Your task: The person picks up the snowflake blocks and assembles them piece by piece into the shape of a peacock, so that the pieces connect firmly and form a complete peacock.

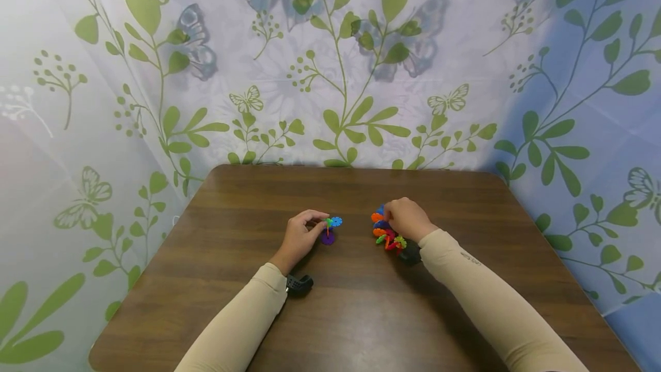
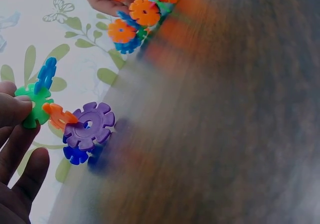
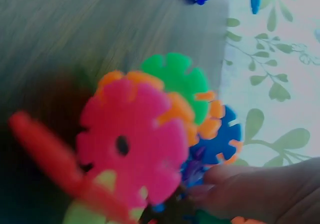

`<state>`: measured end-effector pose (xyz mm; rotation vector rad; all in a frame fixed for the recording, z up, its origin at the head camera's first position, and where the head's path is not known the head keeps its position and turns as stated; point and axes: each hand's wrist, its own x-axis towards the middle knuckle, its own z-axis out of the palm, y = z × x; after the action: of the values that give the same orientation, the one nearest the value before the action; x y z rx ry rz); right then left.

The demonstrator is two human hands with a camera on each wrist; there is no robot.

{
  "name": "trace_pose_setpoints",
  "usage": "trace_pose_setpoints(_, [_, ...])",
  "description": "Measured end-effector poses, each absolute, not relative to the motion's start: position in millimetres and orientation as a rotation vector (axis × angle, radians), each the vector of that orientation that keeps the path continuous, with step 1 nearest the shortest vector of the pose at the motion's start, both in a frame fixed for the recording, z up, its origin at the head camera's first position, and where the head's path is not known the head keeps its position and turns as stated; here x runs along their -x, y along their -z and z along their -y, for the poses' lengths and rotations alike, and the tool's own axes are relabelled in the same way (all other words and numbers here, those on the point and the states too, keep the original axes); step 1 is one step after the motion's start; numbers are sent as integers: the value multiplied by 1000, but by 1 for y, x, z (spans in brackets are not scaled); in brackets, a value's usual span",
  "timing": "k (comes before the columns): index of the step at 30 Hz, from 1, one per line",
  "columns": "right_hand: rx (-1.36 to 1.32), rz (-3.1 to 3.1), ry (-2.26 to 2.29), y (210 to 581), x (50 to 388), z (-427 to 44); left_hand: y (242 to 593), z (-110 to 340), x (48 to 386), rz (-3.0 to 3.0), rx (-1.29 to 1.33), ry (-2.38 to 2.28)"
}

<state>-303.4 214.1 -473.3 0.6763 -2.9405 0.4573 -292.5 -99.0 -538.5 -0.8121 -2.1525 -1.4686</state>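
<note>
My left hand (image 1: 300,236) pinches a green notched disc (image 2: 36,105) between thumb and fingers. Joined to it are a light-blue disc (image 2: 46,74), an orange disc (image 2: 61,117), a purple disc (image 2: 95,129) and a dark-blue one (image 2: 76,155). On the right side, my right hand (image 1: 409,218) grips a cluster of several interlocking plastic discs (image 1: 379,232) from above, its fingertips partly hidden. In the right wrist view a pink disc (image 3: 132,146), a green disc (image 3: 175,76), a blue disc (image 3: 225,136) and a blurred red disc (image 3: 60,159) stand at angles.
Both hands work over a brown wooden table (image 1: 330,309) with rounded corners. A patterned cloth (image 1: 289,79) with leaves and butterflies hangs behind and beside it. A dark wrist device (image 1: 299,285) sits under the left wrist, another (image 1: 410,252) under the right.
</note>
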Motion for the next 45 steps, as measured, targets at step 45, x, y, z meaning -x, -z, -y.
trace_pose_setpoints(45, [-518, 2345, -2012, 525, 300, -190, 540, 68, 286, 2133, 794, 1502])
